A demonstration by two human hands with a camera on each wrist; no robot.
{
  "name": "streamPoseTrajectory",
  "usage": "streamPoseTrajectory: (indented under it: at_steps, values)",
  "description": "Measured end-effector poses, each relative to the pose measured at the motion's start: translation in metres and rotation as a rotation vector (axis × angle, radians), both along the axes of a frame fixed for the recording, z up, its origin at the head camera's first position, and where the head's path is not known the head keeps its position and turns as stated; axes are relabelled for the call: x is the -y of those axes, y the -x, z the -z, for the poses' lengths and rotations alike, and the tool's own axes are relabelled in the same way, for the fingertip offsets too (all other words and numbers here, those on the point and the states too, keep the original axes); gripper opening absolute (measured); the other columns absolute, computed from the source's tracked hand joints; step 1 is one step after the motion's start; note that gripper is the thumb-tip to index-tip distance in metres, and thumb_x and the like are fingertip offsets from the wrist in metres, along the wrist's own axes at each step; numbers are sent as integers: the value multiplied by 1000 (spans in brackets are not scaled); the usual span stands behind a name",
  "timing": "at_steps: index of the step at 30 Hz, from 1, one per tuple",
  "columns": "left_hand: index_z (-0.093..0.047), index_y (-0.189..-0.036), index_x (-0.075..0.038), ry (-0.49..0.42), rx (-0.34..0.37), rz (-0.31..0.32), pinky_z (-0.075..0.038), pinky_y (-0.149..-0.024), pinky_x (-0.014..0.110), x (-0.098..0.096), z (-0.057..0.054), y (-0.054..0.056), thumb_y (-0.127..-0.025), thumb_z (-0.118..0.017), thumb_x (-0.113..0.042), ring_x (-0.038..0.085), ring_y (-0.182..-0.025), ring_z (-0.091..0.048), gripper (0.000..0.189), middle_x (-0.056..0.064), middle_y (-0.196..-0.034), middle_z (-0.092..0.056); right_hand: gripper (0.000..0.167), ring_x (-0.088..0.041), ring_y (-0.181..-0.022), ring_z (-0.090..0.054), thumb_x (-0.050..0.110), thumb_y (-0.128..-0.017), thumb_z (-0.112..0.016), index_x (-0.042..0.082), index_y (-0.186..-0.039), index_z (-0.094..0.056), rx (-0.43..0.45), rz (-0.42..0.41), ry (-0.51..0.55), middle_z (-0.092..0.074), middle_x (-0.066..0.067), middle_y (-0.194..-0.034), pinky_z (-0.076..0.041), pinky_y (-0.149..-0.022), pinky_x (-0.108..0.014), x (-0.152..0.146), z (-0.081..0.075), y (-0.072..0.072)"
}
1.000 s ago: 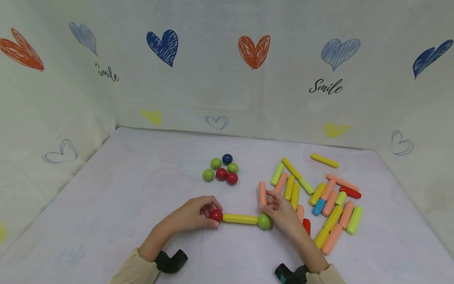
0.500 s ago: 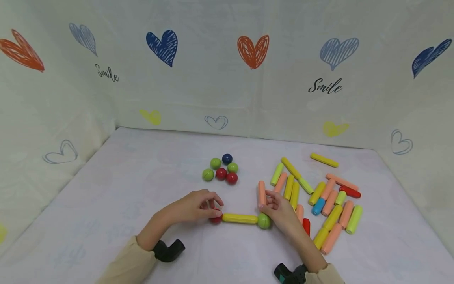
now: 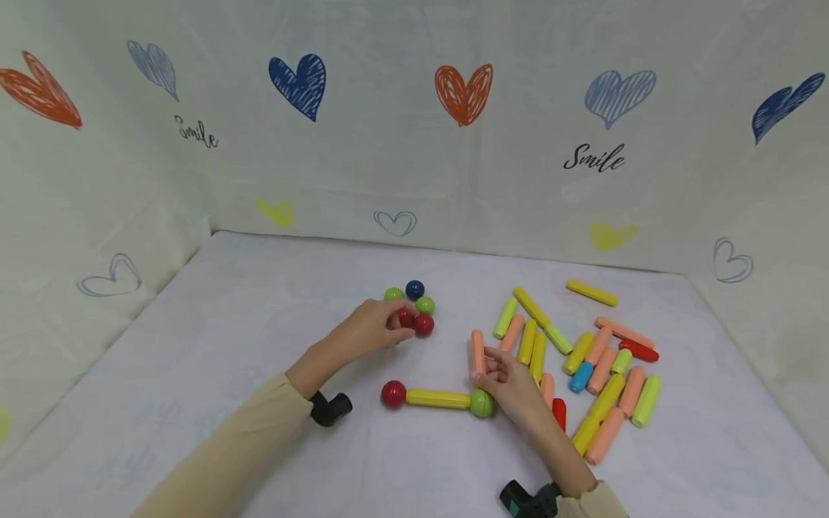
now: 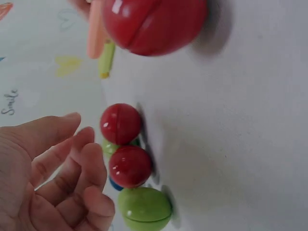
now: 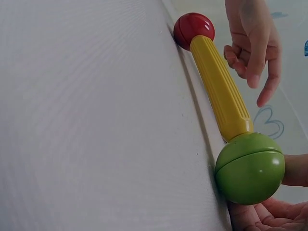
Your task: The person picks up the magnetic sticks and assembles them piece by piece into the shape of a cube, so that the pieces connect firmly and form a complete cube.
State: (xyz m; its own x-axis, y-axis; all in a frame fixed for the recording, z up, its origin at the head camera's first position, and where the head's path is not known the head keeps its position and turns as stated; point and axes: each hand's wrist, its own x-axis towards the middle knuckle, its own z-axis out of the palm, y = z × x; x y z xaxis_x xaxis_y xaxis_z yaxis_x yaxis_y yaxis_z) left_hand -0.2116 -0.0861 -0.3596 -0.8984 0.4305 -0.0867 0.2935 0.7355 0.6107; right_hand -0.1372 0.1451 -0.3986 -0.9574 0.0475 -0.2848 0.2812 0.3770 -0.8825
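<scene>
On the white table, a yellow stick (image 3: 437,398) lies between a red ball (image 3: 393,394) and a green ball (image 3: 481,403), joined to both. My right hand (image 3: 514,385) pinches an orange stick (image 3: 478,351) at the green ball's far side; whether stick and ball join is hidden. In the right wrist view, the green ball (image 5: 250,168) covers part of that hand. Over the loose balls reaches my left hand (image 3: 369,331), fingers spread and bent a little, holding nothing. Two loose red balls (image 4: 130,166) and a green ball (image 4: 144,208) are near its fingertips in the left wrist view.
A dark blue ball (image 3: 415,290) and another green ball (image 3: 425,306) sit at the back of the cluster. Many sticks lie on the right, among them a blue stick (image 3: 581,377) and a red stick (image 3: 639,351). A printed cloth wall (image 3: 518,180) stands behind the table.
My left hand has let go of the red ball on the yellow stick and moved forward to the loose balls. My right hand and its orange stick have stayed in place.
</scene>
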Motion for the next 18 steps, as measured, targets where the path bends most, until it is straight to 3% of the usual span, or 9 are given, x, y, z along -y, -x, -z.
streamPoseTrajectory:
  at_steps: [4, 9, 18]
  values:
    - [-58, -115, -19, 97, -27, -5, -42, -53, 22, -12, 2, 7, -84, -69, -25, 13, -56, -53, 33, 0, -66, -56, 52, -14, -83, -53, 15, -86, -66, 5, -133, -46, -3, 0, 2, -58, -8, -100, -46, -68, -16, -1, 0, 0]
    - [-59, -114, -21, 219, -51, -28, -43, -51, 20, -22, 6, 16, -83, -69, -34, 10, -55, -54, 35, 2, -83, -55, 51, -14, -82, -54, 14, -86, -66, 5, -133, -46, -4, 1, 12, -58, -8, -100, -46, -68, -17, -1, 0, 0]
    - [-59, -113, -15, 286, -50, -49, -42, -52, 21, -29, 10, 22, -81, -71, -35, 12, -61, -54, 39, 2, -83, -57, 51, -14, -81, -53, 12, -86, -66, 5, -132, -47, -12, 11, 34, -57, -8, -100, -46, -68, -16, 0, 0, 0]
